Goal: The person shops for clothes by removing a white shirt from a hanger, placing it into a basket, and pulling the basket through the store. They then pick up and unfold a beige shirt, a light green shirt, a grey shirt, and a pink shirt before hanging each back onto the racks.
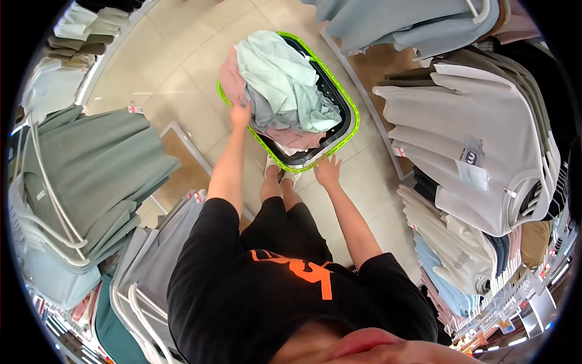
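Head view showed me a black plastic basket with a lime-green rim point(355, 113) above the pale tiled floor point(173, 73), heaped with crumpled pale mint cloth point(276, 64), dusty-pink cloth point(229, 79) and grey cloth point(260, 112). I saw the left hand point(240, 114) at the pink and grey cloth, its fingertips partly hidden; I couldn't tell whether it gripped. The right hand point(328, 170) had its fingers spread at the near rim, not clenched. Cloth hid most of the basket's inside, and the basket partly covered the feet point(291, 177).
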### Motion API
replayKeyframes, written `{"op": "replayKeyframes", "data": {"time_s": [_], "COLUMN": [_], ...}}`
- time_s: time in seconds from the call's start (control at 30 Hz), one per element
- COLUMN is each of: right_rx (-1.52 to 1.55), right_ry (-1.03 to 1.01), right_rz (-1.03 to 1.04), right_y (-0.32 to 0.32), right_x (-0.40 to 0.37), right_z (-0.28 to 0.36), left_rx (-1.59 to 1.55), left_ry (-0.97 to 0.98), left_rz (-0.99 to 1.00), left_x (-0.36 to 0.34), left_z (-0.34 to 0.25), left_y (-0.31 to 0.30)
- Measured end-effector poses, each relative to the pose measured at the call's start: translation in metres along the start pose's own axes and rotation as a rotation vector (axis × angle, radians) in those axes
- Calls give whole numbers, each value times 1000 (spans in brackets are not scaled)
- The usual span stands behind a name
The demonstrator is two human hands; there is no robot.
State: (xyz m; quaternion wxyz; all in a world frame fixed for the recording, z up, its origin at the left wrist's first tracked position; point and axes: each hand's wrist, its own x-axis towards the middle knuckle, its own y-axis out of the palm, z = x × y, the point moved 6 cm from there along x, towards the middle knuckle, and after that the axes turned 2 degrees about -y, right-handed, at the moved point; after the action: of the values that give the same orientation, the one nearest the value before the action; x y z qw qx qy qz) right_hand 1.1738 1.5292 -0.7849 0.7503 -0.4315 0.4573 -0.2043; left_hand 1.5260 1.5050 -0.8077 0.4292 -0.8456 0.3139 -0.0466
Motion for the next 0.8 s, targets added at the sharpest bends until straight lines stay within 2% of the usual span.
{"op": "replayKeyframes", "data": {"time_s": [0.1,0.17,0.23,0.3,0.37,0.43,0.5,0.6,0.7,0.73,0.8], "right_rx": [47,60,200,321,430,490,563,709,858,955,1103], "right_ry": [-50,-61,-5,10,-19,-12,-29,-79,-142,-136,-174], "right_rz": [-61,-88,-75,-92,-132,-99,-115,-158,-266,-247,-386], "right_y": [7,6,2,-10,-24,-36,-54,-76,-115,-122,-152], "right_x": [-6,-10,-15,-22,-32,-39,-42,-47,-64,-68,-85], "right_z": [-14,-15,-15,-14,-5,7,21,35,51,55,61], "left_rx": [85,21,-37,-94,-261,-315,-401,-481,-471,-482,-497], "left_ry": [90,143,181,200,296,203,217,165,354,447,713], "left_rz": [77,134,153,125,220,247,114,201,352,423,493], "left_x": [26,31,22,-12,-67,-116,-149,-192,-229,-243,-270], "left_z": [-3,-1,-2,-10,-48,-78,-95,-137,-189,-208,-251], "left_y": [22,24,22,11,-19,-53,-84,-129,-167,-177,-205]}}
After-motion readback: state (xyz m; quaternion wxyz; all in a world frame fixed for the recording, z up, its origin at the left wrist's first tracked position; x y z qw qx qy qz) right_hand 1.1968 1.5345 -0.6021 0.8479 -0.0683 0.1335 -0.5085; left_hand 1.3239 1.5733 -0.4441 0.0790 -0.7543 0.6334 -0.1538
